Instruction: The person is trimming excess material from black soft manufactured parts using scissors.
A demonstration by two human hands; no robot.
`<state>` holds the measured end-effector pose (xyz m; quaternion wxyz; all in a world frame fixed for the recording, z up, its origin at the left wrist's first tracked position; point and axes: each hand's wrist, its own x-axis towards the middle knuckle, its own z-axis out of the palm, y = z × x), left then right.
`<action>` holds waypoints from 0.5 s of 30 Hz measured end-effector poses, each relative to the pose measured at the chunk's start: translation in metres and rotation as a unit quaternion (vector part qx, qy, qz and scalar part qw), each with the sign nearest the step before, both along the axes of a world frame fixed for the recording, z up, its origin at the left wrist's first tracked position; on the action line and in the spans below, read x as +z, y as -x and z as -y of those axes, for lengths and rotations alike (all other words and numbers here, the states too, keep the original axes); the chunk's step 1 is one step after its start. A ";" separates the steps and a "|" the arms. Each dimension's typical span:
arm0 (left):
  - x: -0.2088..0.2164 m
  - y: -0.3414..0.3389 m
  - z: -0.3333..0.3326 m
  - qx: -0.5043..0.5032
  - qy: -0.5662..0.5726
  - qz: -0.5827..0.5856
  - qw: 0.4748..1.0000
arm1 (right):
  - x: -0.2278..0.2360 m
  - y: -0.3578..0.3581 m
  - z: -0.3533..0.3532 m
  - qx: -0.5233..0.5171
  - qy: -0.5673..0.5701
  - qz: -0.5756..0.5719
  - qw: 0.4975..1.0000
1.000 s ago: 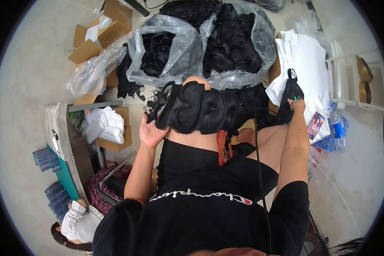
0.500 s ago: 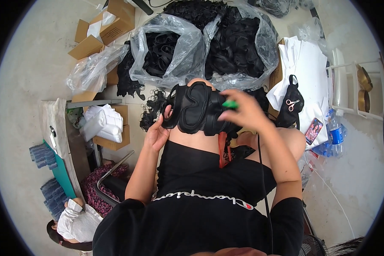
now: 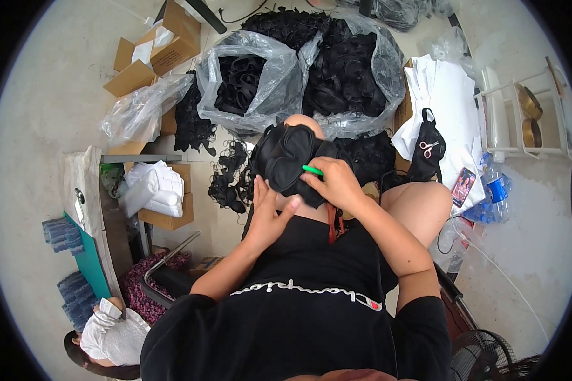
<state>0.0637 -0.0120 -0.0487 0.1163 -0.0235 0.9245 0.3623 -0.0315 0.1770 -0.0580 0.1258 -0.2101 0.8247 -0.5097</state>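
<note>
A black garment with moulded rounded panels, apparently a bra (image 3: 287,159), lies across my lap over one knee. My left hand (image 3: 270,216) is at its near left edge, fingertips touching the fabric, thumb spread away to the right. My right hand (image 3: 337,184) is closed around a small bright green tool (image 3: 312,170), its end showing past my fingers over the garment's right side; its kind is hidden. Under my right wrist hangs a red strip (image 3: 332,223) against my lap.
Clear plastic bags (image 3: 279,70) heaped with black pieces stand ahead, more black pieces (image 3: 232,178) on the floor. To the right, white sheets (image 3: 442,82) carry a black garment, scissors (image 3: 429,149) and a phone (image 3: 463,186), beside bottles (image 3: 497,189). Left: a table (image 3: 86,190) and a seated person (image 3: 117,333).
The garment has been turned and bunched closer together. My left hand has moved right along its near edge, and my right hand has come down and left onto it with the green tool.
</note>
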 end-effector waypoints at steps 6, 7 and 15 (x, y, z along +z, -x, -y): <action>0.033 0.019 -0.027 0.216 -0.660 0.080 0.715 | 0.018 -0.019 -0.012 0.015 0.087 0.018 0.996; 0.025 0.020 -0.022 0.208 -0.689 0.124 0.684 | 0.021 -0.019 -0.018 0.020 0.116 0.035 0.992; 0.020 0.048 -0.051 0.046 -0.664 0.045 0.745 | 0.073 -0.020 -0.089 -0.233 0.468 0.189 0.831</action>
